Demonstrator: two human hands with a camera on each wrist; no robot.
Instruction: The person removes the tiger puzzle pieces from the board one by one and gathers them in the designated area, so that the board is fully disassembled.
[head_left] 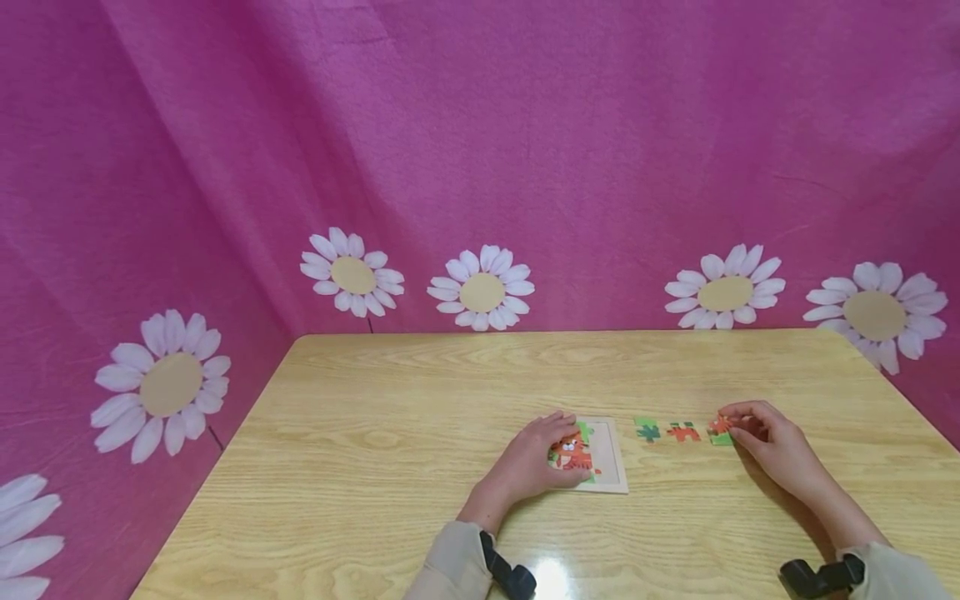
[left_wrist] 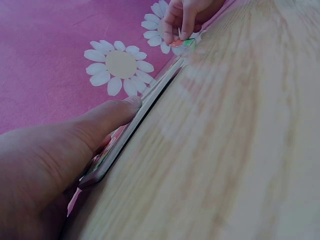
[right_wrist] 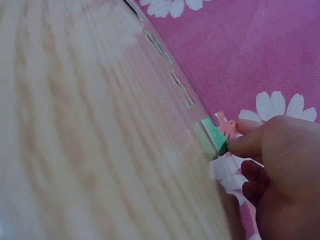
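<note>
My left hand spans the left part of a wooden puzzle tray, fingers at its far side and thumb along its near edge. Inside the tray, fitted pieces show part of an orange striped animal on green; the tray's right part is bare wood. Farther right, my right hand pinches an orange and green puzzle piece between thumb and index finger. In the right wrist view this piece is tilted, its green edge low by the tabletop.
Between tray and right hand lie two loose pieces: a green one and an orange-red one. All this is on a light wood table. A pink cloth with white flowers hangs behind and to the left.
</note>
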